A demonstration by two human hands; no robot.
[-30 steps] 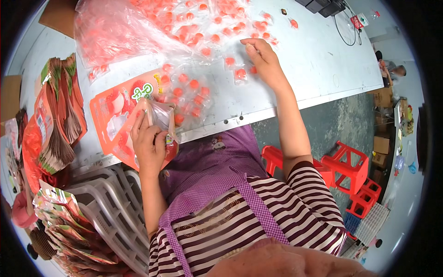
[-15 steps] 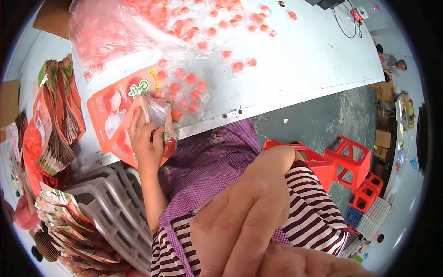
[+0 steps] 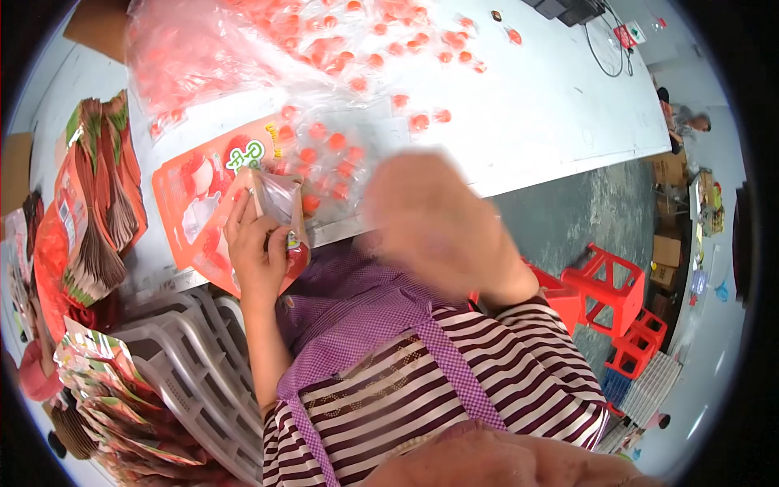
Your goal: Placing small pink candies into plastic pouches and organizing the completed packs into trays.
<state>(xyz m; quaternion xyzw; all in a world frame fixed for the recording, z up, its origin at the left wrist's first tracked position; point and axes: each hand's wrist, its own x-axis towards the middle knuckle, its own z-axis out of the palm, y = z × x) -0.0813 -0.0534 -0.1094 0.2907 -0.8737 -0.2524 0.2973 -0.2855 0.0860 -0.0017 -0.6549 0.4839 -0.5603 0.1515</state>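
My left hand [image 3: 258, 243] is closed on an orange-red printed pouch [image 3: 217, 258], with the thumb near its mouth. The pouch gapes open and its silvery inside shows. Under it, on the white table, lies a second pouch [image 3: 174, 195] of the same kind. Beside the open mouth is a small heap of orange-red balls in clear wrappers [image 3: 335, 142]. My right hand [image 3: 434, 219] is in the air in front of my apron, to the right of the pouch. Motion smears it, so its fingers cannot be made out.
A large clear bag of the wrapped balls [image 3: 195, 57] spills across the table [image 3: 552, 105]. Stacked flat pouches [image 3: 105, 187] stand at the left, above grey plastic crates [image 3: 187, 365] and more pouches [image 3: 134, 406]. Red stools [image 3: 608, 284] stand on the floor at right.
My right hand has moved up and forward, away from close to the camera toward the table edge. The left hand keeps its hold on the pouch.
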